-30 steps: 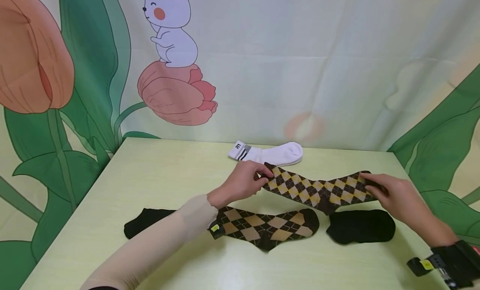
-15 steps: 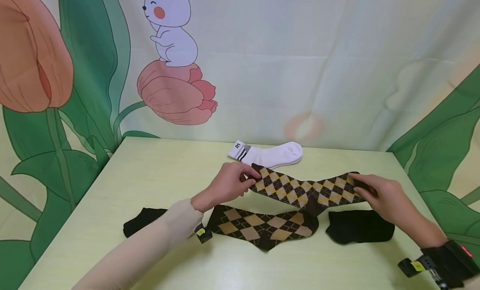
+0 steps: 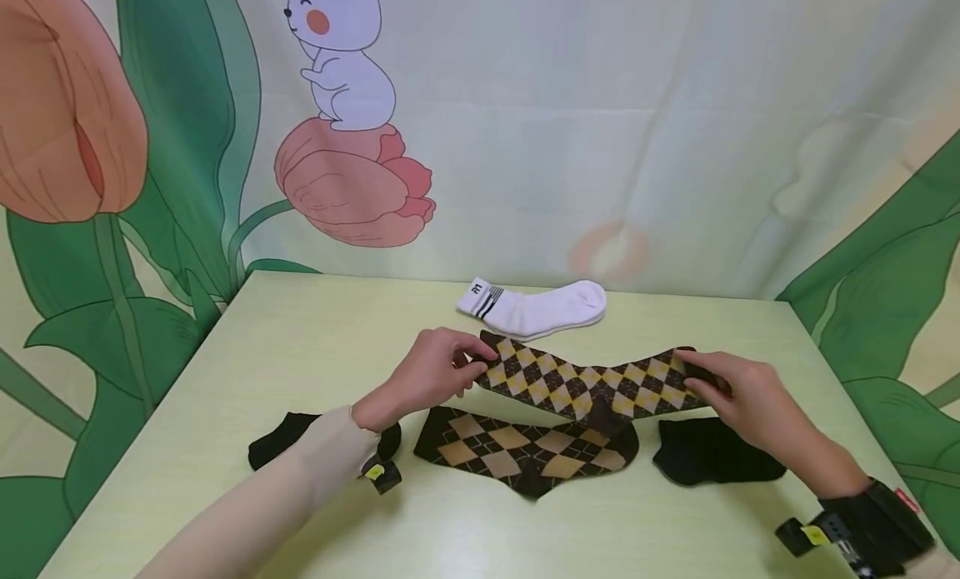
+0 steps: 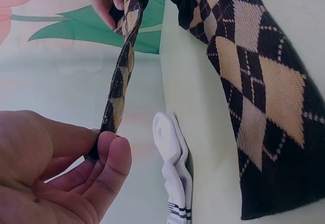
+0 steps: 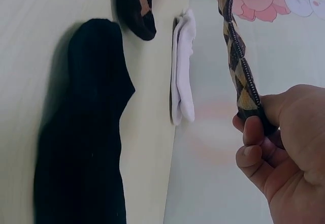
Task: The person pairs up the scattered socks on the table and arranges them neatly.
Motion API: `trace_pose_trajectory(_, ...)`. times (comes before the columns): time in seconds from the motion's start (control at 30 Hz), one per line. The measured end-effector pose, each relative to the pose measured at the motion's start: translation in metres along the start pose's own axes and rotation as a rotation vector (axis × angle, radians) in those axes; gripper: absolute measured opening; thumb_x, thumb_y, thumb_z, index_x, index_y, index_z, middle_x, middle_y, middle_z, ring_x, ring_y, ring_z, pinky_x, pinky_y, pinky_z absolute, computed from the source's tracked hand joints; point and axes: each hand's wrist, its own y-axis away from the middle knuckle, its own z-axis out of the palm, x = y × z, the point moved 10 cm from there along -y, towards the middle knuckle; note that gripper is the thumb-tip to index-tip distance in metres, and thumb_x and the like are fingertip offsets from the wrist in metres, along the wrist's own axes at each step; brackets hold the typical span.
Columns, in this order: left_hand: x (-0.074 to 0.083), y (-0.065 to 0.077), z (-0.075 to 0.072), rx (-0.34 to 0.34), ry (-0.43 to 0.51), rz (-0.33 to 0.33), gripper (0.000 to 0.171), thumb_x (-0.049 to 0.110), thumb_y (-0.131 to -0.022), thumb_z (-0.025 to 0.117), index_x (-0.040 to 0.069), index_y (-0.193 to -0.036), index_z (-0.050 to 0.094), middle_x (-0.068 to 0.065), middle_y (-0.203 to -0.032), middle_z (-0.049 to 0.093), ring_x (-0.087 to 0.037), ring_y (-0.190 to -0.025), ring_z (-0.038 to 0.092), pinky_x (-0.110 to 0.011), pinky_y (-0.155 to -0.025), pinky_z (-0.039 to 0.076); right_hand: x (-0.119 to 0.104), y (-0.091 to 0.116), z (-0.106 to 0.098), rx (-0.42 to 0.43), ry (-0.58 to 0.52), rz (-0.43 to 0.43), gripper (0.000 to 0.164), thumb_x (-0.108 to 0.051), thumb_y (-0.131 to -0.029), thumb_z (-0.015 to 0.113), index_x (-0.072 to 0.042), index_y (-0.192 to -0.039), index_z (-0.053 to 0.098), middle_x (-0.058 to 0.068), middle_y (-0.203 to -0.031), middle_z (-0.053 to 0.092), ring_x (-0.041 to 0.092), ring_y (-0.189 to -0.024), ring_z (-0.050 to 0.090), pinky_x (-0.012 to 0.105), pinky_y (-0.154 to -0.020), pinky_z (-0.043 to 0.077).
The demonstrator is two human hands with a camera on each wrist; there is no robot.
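Note:
Between my two hands a brown sock with yellow and beige diamonds (image 3: 551, 379) is stretched out above the table. My left hand (image 3: 433, 369) pinches its cuff end between thumb and fingers. At the toe end my right hand (image 3: 757, 400) pinches it the same way. Both wrist views show the sock edge-on and raised off the tabletop. Just below it in the head view lies a brown argyle sock with tan diamonds (image 3: 498, 450), flat on the table; the held sock's heel overlaps its upper edge in this view.
On the pale table (image 3: 525, 537), a black sock (image 3: 281, 437) lies at left, partly behind my left forearm. Another black sock (image 3: 708, 454) lies at right under my right hand. White socks with black stripes (image 3: 540, 308) lie near the back edge, before a printed cloth (image 3: 525, 146).
Both hands have moved left with the held sock between them, bringing it over the tan argyle sock. More of the white socks and of the left black sock now shows.

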Motion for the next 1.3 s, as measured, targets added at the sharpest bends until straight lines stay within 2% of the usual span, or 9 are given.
trace_pose_trajectory(0.27,-0.008,0.012,-0.007,0.0,-0.019,-0.015,0.018,0.003,-0.097,0.068,0.007,-0.112,0.077,-0.003,-0.092,0.074,-0.013,-0.058,0.062,-0.029,-0.053,0.053,-0.011,-0.003,0.007,0.003,-0.018,-0.017,0.043,0.001,-0.082,0.083,-0.001,-0.124,0.072,0.005,-0.092,0.074,0.0,-0.06,0.042,0.023,-0.054,0.041)
trace_pose_trajectory(0.57,-0.016,0.027,-0.015,0.006,-0.026,-0.031,0.019,0.002,-0.097,0.068,0.006,-0.112,0.077,-0.004,-0.095,0.074,-0.012,-0.054,0.057,-0.025,-0.052,0.046,-0.022,-0.005,0.017,-0.015,-0.069,-0.012,0.042,0.002,-0.084,0.082,-0.001,-0.125,0.072,0.003,-0.092,0.073,-0.001,-0.06,0.041,0.022,-0.054,0.041)
trace_pose_trajectory(0.73,-0.022,0.035,-0.018,0.003,-0.024,-0.055,0.019,0.003,-0.097,0.068,0.006,-0.113,0.077,-0.003,-0.093,0.074,-0.015,-0.054,0.06,-0.027,-0.053,0.048,-0.029,-0.006,0.023,-0.027,-0.081,-0.017,0.042,0.002,-0.084,0.082,-0.001,-0.124,0.072,0.005,-0.094,0.074,-0.001,-0.06,0.041,0.021,-0.054,0.041)
trace_pose_trajectory(0.97,-0.034,0.046,-0.02,0.008,-0.002,-0.087,0.019,0.003,-0.096,0.068,0.007,-0.113,0.077,-0.003,-0.092,0.074,-0.032,-0.058,0.064,-0.026,-0.049,0.042,-0.037,-0.007,0.035,-0.061,-0.104,-0.016,0.041,0.001,-0.086,0.08,-0.001,-0.126,0.071,0.009,-0.102,0.076,-0.002,-0.062,0.045,0.022,-0.056,0.044)
trace_pose_trajectory(1.3,-0.047,0.062,-0.024,0.011,0.037,-0.116,0.017,0.002,-0.096,0.069,0.007,-0.111,0.077,-0.003,-0.094,0.074,-0.028,-0.059,0.063,-0.026,-0.05,0.044,-0.048,-0.007,0.046,-0.064,-0.137,-0.047,0.04,0.001,-0.086,0.08,-0.001,-0.125,0.072,0.008,-0.103,0.076,-0.004,-0.06,0.043,0.021,-0.055,0.044)
